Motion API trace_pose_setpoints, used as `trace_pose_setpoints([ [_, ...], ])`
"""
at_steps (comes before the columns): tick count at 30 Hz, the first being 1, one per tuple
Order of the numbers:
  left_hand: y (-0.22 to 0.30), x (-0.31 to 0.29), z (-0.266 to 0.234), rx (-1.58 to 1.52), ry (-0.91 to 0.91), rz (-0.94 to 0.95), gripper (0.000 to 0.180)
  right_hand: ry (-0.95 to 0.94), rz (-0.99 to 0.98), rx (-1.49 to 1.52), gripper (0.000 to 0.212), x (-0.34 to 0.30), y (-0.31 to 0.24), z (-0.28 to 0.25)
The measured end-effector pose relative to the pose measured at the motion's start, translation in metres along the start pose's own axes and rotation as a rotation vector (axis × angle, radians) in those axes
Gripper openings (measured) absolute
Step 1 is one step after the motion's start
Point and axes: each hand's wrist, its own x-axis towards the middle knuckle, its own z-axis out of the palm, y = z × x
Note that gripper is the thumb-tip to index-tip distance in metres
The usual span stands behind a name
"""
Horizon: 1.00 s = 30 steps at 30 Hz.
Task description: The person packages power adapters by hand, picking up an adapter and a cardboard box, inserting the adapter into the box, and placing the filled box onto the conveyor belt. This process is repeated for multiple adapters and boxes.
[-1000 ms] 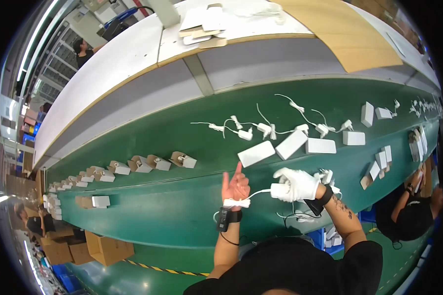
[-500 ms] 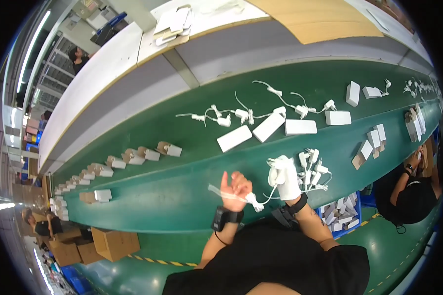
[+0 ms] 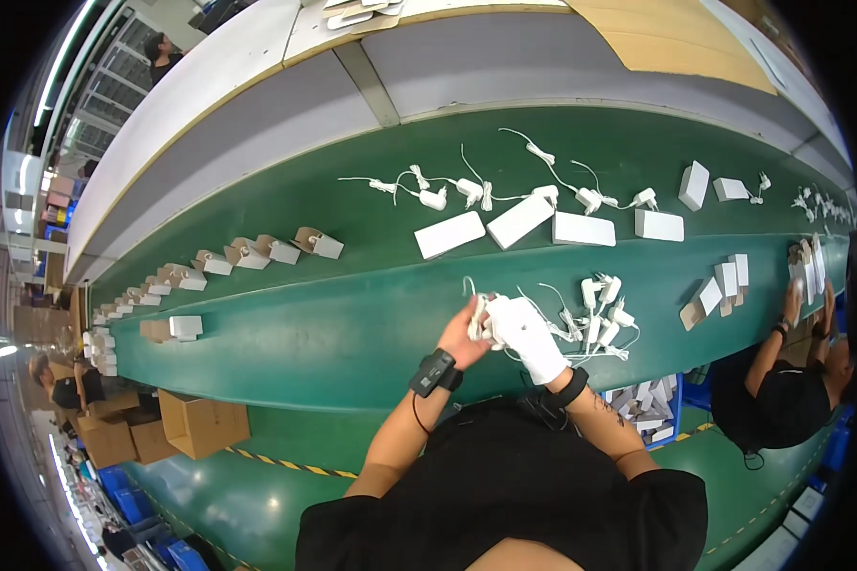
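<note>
Over the near part of the smooth green belt (image 3: 352, 328), the two hands meet around a white cord (image 3: 478, 322) of slim, glossy plastic. The left hand (image 3: 463, 335), bare, has its fingers bent and grasping this bundled cord, a thin end curling up past the fingertips. The right hand (image 3: 521, 333), in a white cloth glove, presses against it from the other side; its fingers are partly hidden, so how firmly they grip cannot be told. A boxy black device (image 3: 432, 373) sits on the left wrist, a dark band (image 3: 569, 387) on the right.

Just beside the glove lies a loose cluster of white plugs (image 3: 607, 319), rounded blocks with thin, tangled leads. Farther across, four smooth white boxes (image 3: 451, 234) lie in an uneven row, with more corded plugs (image 3: 433, 198) behind them. To the left, a line of open cartons (image 3: 317, 243) shows white outsides and matte brown insides. Below the belt's edge, a blue plastic bin (image 3: 678, 411) holds jumbled, angular pale pieces (image 3: 649, 404).
</note>
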Motion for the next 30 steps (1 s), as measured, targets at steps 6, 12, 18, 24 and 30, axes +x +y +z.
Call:
trace_pose_setpoints([
  [6,0.022,-0.022,0.031,0.447,-0.048,0.637,0.041,-0.024,0.029,-0.155,0.037,0.021,-0.006,0.055],
  [12,0.046,0.011,0.047,0.417,-0.077,0.712,0.045,0.146,-0.008,-0.225,0.041,0.045,-0.018,0.039],
  [18,0.164,0.053,-0.014,1.875,0.451,0.87,0.066,0.279,0.063,-0.097,0.049,0.044,-0.034,0.043],
  [24,0.246,0.053,-0.075,1.705,0.3,0.8,0.083,0.225,-0.111,-0.24,0.055,0.033,-0.094,0.098],
  [30,0.187,0.023,-0.013,0.902,-0.236,0.601,0.082,0.2,-0.07,-0.23,0.054,0.04,-0.096,0.091],
])
